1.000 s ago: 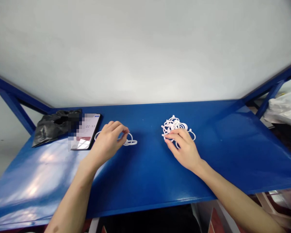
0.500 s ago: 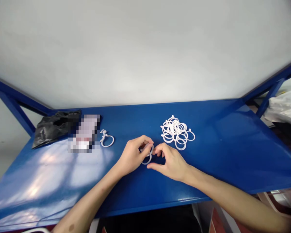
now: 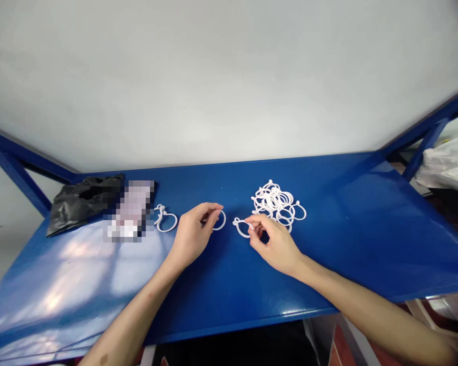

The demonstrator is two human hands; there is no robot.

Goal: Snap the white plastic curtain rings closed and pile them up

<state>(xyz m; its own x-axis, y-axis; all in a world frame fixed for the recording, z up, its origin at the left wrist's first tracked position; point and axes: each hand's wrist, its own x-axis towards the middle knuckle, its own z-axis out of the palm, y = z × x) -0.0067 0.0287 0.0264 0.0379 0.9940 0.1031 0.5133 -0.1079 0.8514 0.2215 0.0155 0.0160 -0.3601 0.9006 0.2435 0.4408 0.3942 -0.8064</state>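
Well left of your left fingers lie a black plastic bag and a pixelated phone; nearer them, a cluster of white eyelet rings, apparently set apart from the heap. Your left hand pinches a white ring, its loop showing just past the fingertips. Your right hand pinches an eyelet ring by its right side, presumably leaving the eyelet clear, left of those fingers. The ring heap lies just beyond them, probably for easy reach.
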